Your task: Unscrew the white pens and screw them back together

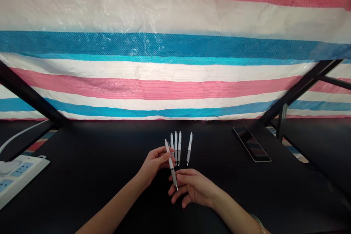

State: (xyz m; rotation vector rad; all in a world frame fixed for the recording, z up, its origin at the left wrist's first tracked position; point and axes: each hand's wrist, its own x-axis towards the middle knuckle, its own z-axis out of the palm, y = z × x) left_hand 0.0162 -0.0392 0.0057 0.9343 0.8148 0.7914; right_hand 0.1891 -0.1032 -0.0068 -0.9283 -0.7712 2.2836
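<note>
**While pinched in the left hand (155, 162): one white pen (172, 168) above a black table (82, 142)**

Left hand closed in a pinch, thumb pressed against curled fingers, the pen gripped across its upper barrel. Pen slanted, clip end up and away, metal tip down and toward the near edge, held over the middle of the tabletop with no sign of resting on it.

Right hand (192, 186) just below and beside, fingers loosely spread and curved, fingertips right at the pen's lower barrel and tip. Whether touching or only very close, impossible to tell from this view. A metal band (257, 221) on the right wrist, at the bottom of the view.

Just beyond both hands, on the tabletop: four more pens (176, 148), also white and grey, lying roughly parallel, tips toward the near edge. Three side by side, almost touching, the leftmost partly behind the left hand's fingers; one a little apart to the right.

Near the right edge, a phone (251, 143), dark screen up, lying at a slant. At the left edge, a white power strip (19, 179) with a white cable (22, 135) running off past the edge. Beyond the far edge, a striped tarp (175, 51) in pink, white and blue, crossed at both sides by black metal struts (27, 91).
</note>
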